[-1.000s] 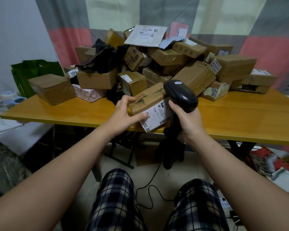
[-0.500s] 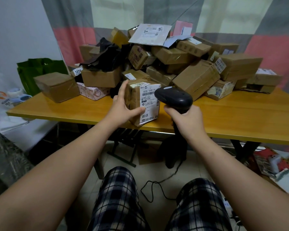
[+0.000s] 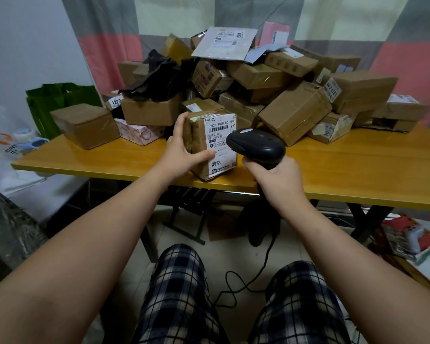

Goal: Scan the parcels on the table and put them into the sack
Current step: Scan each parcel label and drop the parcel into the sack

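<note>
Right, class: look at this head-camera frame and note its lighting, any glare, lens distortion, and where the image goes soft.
Head view: dim, even light, no hard shadows; faint sheen on the table; the wide lens stretches the forearms toward the lower corners; on the held parcel, the label shows sharp large print but smeared small print; the left edge is soft.

place: a room at home used for sorting post | table: long yellow wooden table (image 3: 358, 170) | load: big heap of brown cardboard parcels (image 3: 258, 75) | label: small brown parcel with a white bar-code sticker (image 3: 220, 135) | tool: black hand scanner with a cord (image 3: 256, 146) | back: grey, pink and cream curtain (image 3: 407, 65) | clothes: black-and-white checked trousers (image 3: 179, 294)
</note>
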A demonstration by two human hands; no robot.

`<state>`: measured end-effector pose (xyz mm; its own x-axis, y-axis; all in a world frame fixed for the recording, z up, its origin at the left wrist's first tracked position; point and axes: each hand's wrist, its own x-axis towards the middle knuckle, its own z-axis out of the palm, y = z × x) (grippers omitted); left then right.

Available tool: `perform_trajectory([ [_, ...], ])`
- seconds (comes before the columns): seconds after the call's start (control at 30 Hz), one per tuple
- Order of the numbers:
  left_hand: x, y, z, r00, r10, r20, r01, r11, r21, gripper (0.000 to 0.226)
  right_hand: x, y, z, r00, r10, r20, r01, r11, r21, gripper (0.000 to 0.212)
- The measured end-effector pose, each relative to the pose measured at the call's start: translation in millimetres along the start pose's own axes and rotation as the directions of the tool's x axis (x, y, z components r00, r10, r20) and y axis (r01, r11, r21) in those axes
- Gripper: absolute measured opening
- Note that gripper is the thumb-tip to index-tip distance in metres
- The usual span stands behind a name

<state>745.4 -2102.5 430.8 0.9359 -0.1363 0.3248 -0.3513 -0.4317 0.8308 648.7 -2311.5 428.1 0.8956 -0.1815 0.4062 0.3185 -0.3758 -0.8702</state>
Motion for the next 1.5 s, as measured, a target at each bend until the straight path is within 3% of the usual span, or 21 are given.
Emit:
perform_trajectory([
  [0.1,0.6,-1.0,0.2,1.000,0.000,0.001,0.000,1.000,-0.010,0.104,-0.5,-0.7,-0.1,1.000,0.017,-0.006,-0.017,0.999,0.046,0.025],
  [0.27,-14.0,-1.6,-1.3,0.995,0.034,-0.095,-0.035,0.999,-0.013,0.103,-6.8,-9.2,4.9,0.999,-0.022,0.027,0.019,0.995,0.098,0.020],
  [0.53,-88.6,-22.2,-50.2,0.972,0.042,-0.230,-0.048,0.999,-0.020,0.104,-24.5,-31.2,61.9,0.960,-0.115,0.255,0.045,0.964,0.263,0.031],
  [0.73,-189.6,-68.8,-123.6,0.862,-0.144,-0.485,0.156,0.988,-0.016,0.109,-49.0,-40.6,161.6,0.854,-0.158,0.495,0.013,0.959,0.283,0.032],
  [0.87,-266.9,-97.7,-165.2,0.743,-0.261,-0.616,0.343,0.939,0.016,0.108,-75.1,-45.5,223.3,0.725,-0.181,0.664,0.011,0.968,0.252,0.035],
  [1.07,-348.2,-150.0,-200.0,0.464,-0.389,-0.796,0.677,0.735,0.035,0.113,-108.9,-31.5,297.1,0.568,-0.126,0.813,0.086,0.992,0.094,0.032],
  [1.17,-365.8,-177.9,-207.8,0.356,-0.484,-0.799,0.811,0.585,0.007,0.111,-118.2,-19.7,325.8,0.516,-0.115,0.849,0.150,0.988,0.042,0.030],
  [1.33,-364.2,-227.5,-219.0,0.307,-0.657,-0.689,0.939,0.327,0.108,0.108,-122.9,-2.9,366.0,0.462,-0.067,0.884,0.254,0.965,-0.060,0.043],
  [1.5,-366.3,-263.6,-199.6,0.330,-0.779,-0.533,0.937,0.205,0.282,0.106,-124.6,14.0,382.6,0.452,-0.025,0.891,0.279,0.953,-0.115,0.064],
])
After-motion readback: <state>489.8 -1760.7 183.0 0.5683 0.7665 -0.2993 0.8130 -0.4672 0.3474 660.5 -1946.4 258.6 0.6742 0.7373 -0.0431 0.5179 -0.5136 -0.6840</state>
